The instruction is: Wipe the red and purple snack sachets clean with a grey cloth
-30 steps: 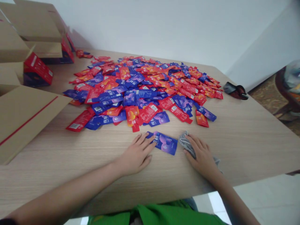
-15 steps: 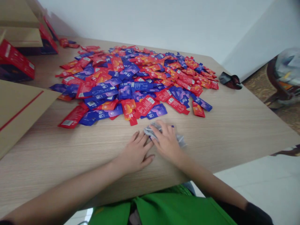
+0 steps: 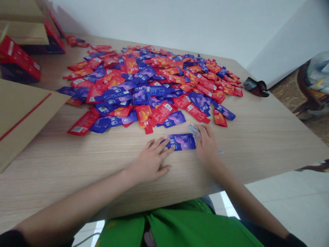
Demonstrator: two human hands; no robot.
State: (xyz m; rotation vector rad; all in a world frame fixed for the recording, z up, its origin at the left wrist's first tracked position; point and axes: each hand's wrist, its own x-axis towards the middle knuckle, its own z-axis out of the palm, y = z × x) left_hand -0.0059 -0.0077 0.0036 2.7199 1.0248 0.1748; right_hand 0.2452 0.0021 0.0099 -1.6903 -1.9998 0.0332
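Note:
A blue-purple sachet [image 3: 184, 142] lies flat on the table in front of me. Fingers spread, my left hand [image 3: 151, 161] rests on the sachet's left end with the fingertips. My right hand [image 3: 208, 147] is at the sachet's right end, closed over a crumpled grey-white cloth [image 3: 194, 130]; part of the cloth is hidden under the palm. Just beyond both hands spreads a large heap of red and blue sachets [image 3: 144, 87].
Open cardboard boxes [image 3: 23, 68] with red and blue sides stand at the left, a brown flap [image 3: 28, 113] reaching over the table. A dark, shiny object [image 3: 255, 87] lies near the right edge. A chair [image 3: 305, 89] with a plastic bag stands beyond.
My right hand has slid to the right with the cloth, uncovering the blue-purple sachet. My left hand has stayed on the sachet's left end. The view has shifted slightly.

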